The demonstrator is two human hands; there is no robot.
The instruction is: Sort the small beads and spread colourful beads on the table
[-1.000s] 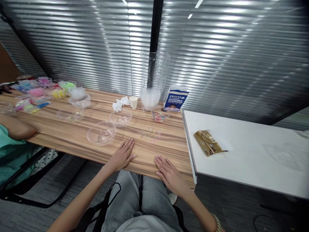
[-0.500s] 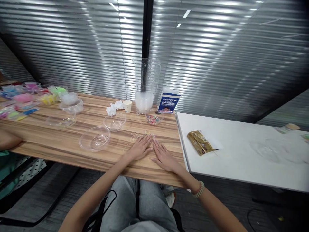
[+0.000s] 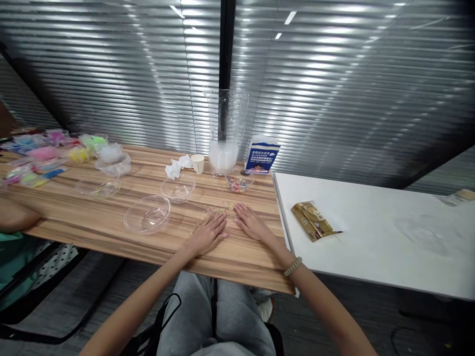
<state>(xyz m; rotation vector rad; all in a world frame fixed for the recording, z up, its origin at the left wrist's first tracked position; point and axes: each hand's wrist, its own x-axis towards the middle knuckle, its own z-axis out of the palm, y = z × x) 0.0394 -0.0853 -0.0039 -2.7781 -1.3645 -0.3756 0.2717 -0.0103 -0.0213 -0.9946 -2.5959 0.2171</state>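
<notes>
My left hand (image 3: 208, 234) lies flat and open on the wooden table (image 3: 92, 217), fingers pointing away from me. My right hand (image 3: 250, 221) is also flat and open, just right of it, with a bead bracelet at the wrist. Both rest beside a scatter of small coloured beads (image 3: 218, 208) on the tabletop; the right fingertips touch its edge. A small clear bowl of coloured beads (image 3: 238, 182) stands just beyond. Two empty clear bowls, a large one (image 3: 147, 214) and a smaller one (image 3: 177, 187), sit to the left.
A tall clear container (image 3: 223, 129), a paper cup (image 3: 198, 163), crumpled tissue (image 3: 176, 166) and a blue packet (image 3: 261, 155) stand at the back. Coloured packets (image 3: 44, 153) lie far left near another person's arm (image 3: 17, 217). A white table (image 3: 371, 232) with a gold wrapper (image 3: 313, 220) adjoins right.
Both hands slid forward from the table's near edge to the scattered beads, came together, then the left drew back slightly and the right moved a little further forward.
</notes>
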